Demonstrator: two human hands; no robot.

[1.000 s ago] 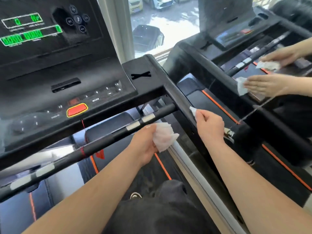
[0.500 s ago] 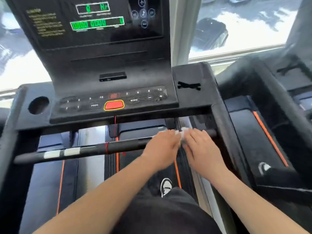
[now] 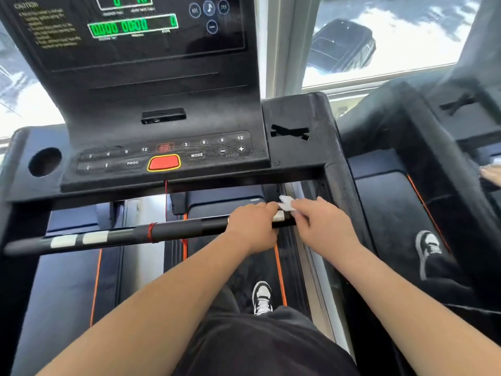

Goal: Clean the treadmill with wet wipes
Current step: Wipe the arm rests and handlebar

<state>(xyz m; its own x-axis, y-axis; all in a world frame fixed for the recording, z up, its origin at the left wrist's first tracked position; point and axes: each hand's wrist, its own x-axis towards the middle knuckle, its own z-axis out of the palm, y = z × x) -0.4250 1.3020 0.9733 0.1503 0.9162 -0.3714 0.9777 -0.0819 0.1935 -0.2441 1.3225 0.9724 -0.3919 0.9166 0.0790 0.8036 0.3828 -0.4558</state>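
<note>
A black treadmill (image 3: pixel 298 164) with a green-lit display (image 3: pixel 132 25) and a red button (image 3: pixel 164 162) fills the view, and its black handlebar (image 3: pixel 176 232) crosses below the console. Near the bar's right end, the left hand (image 3: pixel 252 226) has its fingers curled around the bar. Just beside it, the slightly blurred right hand (image 3: pixel 322 226) pinches a small, crumpled white wet wipe (image 3: pixel 286 206) against the bar.

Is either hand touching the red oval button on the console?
No: the left hand and right hand are both down at the black horizontal handlebar, a white wet wipe between them.
</note>
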